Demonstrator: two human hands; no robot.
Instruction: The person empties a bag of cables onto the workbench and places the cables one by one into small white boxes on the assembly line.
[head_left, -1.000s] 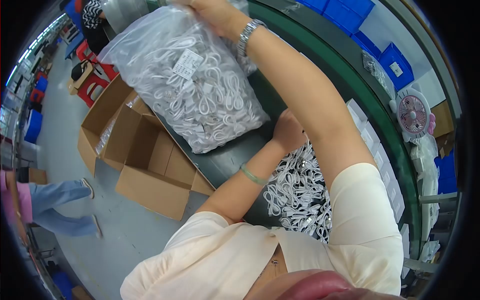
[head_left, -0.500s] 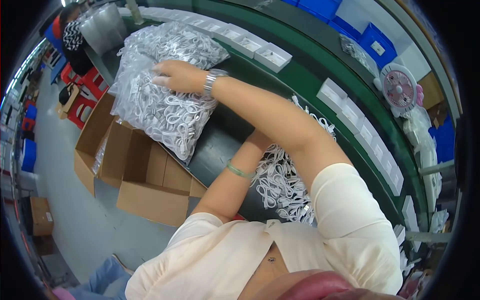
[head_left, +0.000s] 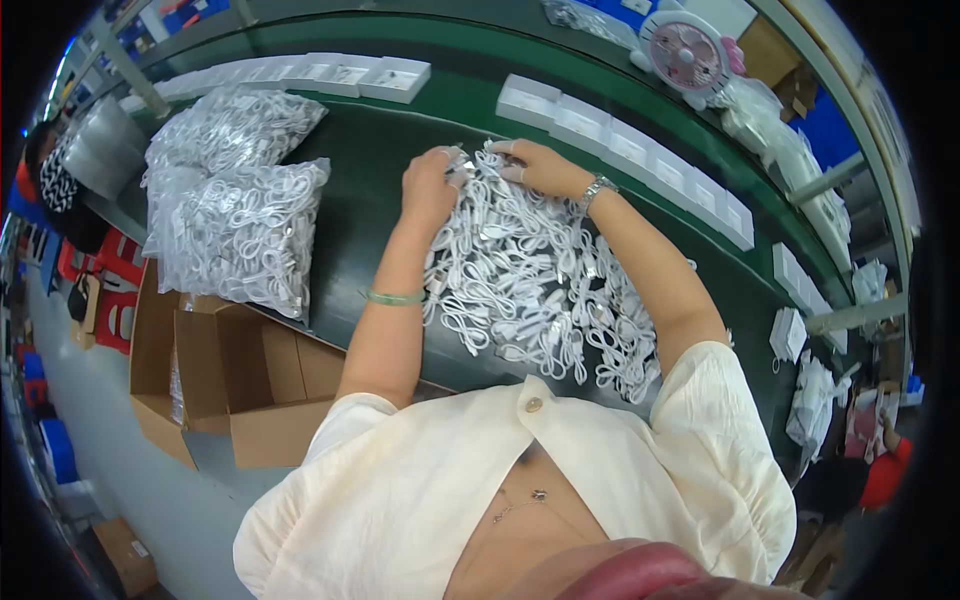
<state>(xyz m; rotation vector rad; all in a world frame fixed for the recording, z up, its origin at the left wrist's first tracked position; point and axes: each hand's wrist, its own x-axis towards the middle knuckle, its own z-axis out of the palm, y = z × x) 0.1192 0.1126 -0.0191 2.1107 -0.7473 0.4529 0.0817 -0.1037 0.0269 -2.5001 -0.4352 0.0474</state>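
A loose pile of white USB cables, bundled in loops with metal plugs, covers the dark tabletop in front of me. My left hand, below which a green bangle circles the forearm, is at the pile's far left corner. Its fingers curl around cable ends there. From the right, my right hand reaches to the far edge of the same pile, a metal watch on its wrist. Its fingers are apart and touch the cables; pale covers show on some fingertips of both hands.
Clear plastic bags full of white cables lie at the left. An open cardboard box stands below the table edge. White boxes line the green belt behind, with a pink fan beyond. A person sits at far left.
My right hand has left the bagged cables and moved right to the loose pile. My left hand now shows at the pile's far edge. The view has turned to the right.
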